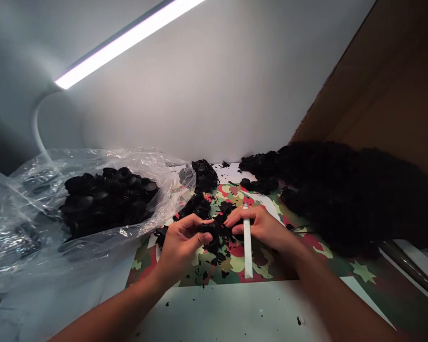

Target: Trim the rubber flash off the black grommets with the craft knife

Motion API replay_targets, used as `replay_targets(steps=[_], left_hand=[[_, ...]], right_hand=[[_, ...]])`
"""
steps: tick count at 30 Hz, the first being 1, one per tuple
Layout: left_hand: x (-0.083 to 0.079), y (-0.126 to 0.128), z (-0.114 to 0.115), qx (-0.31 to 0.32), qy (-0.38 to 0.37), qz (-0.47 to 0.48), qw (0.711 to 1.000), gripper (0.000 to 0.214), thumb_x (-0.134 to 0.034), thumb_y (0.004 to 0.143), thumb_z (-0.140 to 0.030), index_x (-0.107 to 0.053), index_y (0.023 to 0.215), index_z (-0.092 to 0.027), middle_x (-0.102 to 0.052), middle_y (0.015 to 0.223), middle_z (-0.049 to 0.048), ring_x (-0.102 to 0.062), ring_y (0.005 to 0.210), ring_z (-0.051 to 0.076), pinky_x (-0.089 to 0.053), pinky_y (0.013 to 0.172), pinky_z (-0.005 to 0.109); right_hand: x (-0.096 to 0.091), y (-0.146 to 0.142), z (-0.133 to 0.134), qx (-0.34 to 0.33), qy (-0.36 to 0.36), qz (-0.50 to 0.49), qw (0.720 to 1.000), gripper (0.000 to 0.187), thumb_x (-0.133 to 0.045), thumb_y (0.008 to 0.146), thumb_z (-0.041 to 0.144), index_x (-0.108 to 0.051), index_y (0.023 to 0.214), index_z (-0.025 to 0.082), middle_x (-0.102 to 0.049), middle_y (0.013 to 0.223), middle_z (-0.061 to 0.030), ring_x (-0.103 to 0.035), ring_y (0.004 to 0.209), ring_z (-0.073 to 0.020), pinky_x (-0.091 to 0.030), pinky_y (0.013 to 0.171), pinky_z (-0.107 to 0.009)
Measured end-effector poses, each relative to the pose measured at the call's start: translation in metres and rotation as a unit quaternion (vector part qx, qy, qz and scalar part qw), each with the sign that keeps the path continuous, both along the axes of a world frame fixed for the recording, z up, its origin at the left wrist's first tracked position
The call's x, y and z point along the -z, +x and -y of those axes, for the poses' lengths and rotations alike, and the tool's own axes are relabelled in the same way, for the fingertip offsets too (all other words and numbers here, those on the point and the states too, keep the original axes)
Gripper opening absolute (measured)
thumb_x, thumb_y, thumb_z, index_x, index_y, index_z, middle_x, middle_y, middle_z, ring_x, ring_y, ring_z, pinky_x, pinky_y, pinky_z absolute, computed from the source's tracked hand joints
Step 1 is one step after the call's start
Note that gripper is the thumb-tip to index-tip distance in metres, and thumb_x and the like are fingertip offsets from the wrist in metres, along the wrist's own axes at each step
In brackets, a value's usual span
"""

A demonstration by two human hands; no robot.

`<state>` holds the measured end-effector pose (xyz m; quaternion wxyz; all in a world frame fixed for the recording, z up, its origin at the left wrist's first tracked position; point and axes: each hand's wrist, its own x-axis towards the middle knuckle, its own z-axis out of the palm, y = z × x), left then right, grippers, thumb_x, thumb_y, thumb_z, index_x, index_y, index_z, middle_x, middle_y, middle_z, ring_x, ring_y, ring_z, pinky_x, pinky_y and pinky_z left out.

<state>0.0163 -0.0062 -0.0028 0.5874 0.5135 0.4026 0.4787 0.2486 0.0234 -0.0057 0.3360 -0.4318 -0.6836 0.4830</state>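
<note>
Left fingers [201,238] clamp black part [210,230]; right fingers [237,218] clamp white tool [248,251] near mat edge [231,280].

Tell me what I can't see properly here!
In the head view:
Small dark rounded piece: partly hidden by the fingers of the left hand.
Long white glowing lamp: upper end cut off by the top edge.
Big black heap on the right: too dark and blurred to tell single pieces.
Tiny black scraps: too small to make out their shapes.
</note>
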Motion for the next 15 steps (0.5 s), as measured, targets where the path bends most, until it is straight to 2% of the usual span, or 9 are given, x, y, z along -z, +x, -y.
replay_targets(steps=[2, 4, 8, 12, 15], left_hand=[[0.003, -0.001, -0.002, 0.007, -0.019, 0.017, 1.000, 0.035, -0.086, 0.070, -0.043, -0.068, 0.076, -0.014, -0.059, 0.063, 0.0015, -0.049, 0.055, 0.011, -0.037, 0.049, 0.020], [0.007, -0.001, -0.003, 0.015, -0.041, 0.030, 0.999, 0.038, -0.086, 0.070, -0.046, -0.069, 0.081, -0.013, -0.059, 0.064, 0.0013, -0.046, 0.052, 0.010, -0.033, 0.045, 0.018], [0.014, 0.000, -0.005, 0.025, -0.080, 0.071, 0.994, 0.045, -0.088, 0.068, -0.051, -0.067, 0.084, -0.014, -0.054, 0.060, -0.0018, -0.039, 0.047, 0.007, -0.027, 0.041, 0.016], [0.015, 0.001, -0.005, 0.027, -0.087, 0.090, 0.992, 0.045, -0.088, 0.068, -0.052, -0.067, 0.081, -0.014, -0.052, 0.058, -0.0026, -0.039, 0.046, 0.007, -0.026, 0.040, 0.016], [0.014, 0.000, -0.004, 0.027, -0.067, 0.052, 0.996, 0.041, -0.087, 0.071, -0.047, -0.072, 0.088, -0.014, -0.055, 0.060, -0.0020, -0.039, 0.045, 0.007, -0.028, 0.040, 0.017]], right_hand=[[-0.002, 0.001, 0.002, -0.021, 0.015, 0.016, 1.000, 0.009, -0.076, 0.079, 0.028, -0.079, 0.080, 0.019, -0.076, 0.097, -0.0065, -0.067, 0.093, -0.0217, -0.051, 0.085, -0.035], [-0.005, -0.001, 0.005, 0.008, 0.018, 0.028, 0.999, 0.013, -0.075, 0.081, 0.029, -0.076, 0.075, 0.018, -0.074, 0.086, -0.0048, -0.066, 0.081, -0.0189, -0.050, 0.077, -0.032], [-0.011, -0.010, 0.011, 0.061, 0.010, 0.045, 0.997, 0.016, -0.075, 0.080, 0.032, -0.074, 0.074, 0.018, -0.065, 0.068, -0.0006, -0.054, 0.062, -0.0132, -0.041, 0.060, -0.026], [-0.009, -0.019, 0.018, 0.113, -0.025, -0.024, 0.993, 0.029, -0.072, 0.081, 0.044, -0.071, 0.073, 0.016, -0.054, 0.058, 0.0011, -0.044, 0.054, -0.0116, -0.034, 0.051, -0.025], [-0.008, -0.029, 0.026, 0.092, -0.055, -0.086, 0.991, 0.035, -0.073, 0.080, 0.051, -0.073, 0.080, 0.016, -0.055, 0.061, 0.0008, -0.045, 0.054, -0.0115, -0.035, 0.050, -0.025]])
